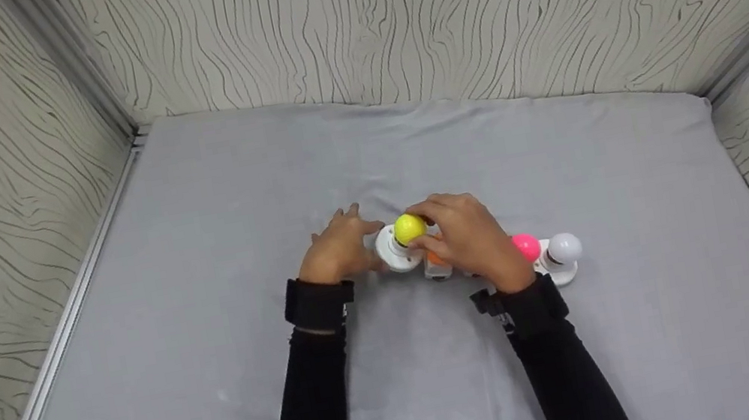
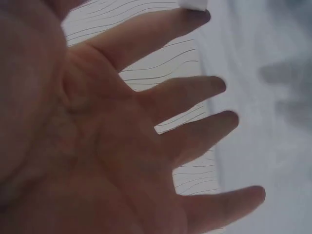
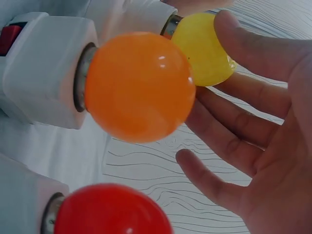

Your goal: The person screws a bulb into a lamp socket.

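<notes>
A yellow light bulb [image 1: 409, 228] stands in a white socket with a round base [image 1: 390, 257], tilted toward the right. My right hand [image 1: 466, 233] pinches the bulb, its thumb [image 3: 258, 51] on the near side and fingertips behind. At the base's left side, my left hand [image 1: 339, 246] holds the rim between index finger and thumb. Its other fingers [image 2: 195, 136] spread straight out, away from the socket. Close beside the yellow bulb is an orange bulb [image 3: 139, 87] in a white angular holder [image 3: 53, 70] with a red switch [image 3: 9, 40].
A red bulb [image 3: 112, 212] in another white holder [image 3: 24, 195] is hidden under my right hand in the head view. Farther right are a pink bulb [image 1: 527, 246] and a white bulb [image 1: 564, 248]. Grey cloth [image 1: 226, 189] covers the table, with patterned walls [image 1: 343, 25] around it.
</notes>
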`<state>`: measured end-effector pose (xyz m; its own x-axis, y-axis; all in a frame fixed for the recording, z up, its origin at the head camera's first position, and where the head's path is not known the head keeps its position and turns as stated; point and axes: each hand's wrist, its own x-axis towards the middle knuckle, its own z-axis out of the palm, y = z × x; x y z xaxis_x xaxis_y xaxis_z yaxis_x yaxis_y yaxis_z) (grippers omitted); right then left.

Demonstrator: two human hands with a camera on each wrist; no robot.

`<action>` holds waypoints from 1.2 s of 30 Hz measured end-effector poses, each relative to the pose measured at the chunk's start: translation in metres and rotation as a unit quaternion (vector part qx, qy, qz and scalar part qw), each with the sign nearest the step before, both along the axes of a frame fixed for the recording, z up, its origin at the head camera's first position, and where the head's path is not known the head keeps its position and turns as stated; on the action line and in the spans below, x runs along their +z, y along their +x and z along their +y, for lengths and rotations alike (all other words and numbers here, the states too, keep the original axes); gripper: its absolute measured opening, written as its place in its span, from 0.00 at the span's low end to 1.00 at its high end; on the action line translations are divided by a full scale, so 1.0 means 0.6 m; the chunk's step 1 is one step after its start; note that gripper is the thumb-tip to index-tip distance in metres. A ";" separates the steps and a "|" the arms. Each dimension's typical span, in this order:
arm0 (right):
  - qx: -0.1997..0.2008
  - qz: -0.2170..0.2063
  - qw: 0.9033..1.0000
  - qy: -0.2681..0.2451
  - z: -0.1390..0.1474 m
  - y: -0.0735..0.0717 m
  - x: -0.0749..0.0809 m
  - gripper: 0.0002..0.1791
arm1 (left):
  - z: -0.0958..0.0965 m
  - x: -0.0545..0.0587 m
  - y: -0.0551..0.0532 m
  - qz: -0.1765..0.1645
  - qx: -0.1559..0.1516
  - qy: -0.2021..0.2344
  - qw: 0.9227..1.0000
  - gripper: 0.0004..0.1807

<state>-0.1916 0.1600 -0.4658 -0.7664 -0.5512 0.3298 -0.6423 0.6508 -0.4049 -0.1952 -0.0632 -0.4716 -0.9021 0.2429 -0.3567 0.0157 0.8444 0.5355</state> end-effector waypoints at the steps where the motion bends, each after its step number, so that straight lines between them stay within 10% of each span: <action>1: 0.000 -0.001 1.000 0.005 -0.001 0.000 -0.003 0.24 | 0.001 -0.005 0.000 -0.006 0.002 -0.007 1.000 0.40; 17: 0.034 0.047 0.995 0.080 -0.025 0.000 -0.024 0.21 | 0.008 -0.030 -0.006 -0.042 0.031 -0.055 0.997 0.40; 36: 0.038 0.032 0.994 0.096 -0.036 0.004 -0.032 0.23 | -0.003 -0.041 -0.010 -0.095 -0.013 -0.084 0.992 0.46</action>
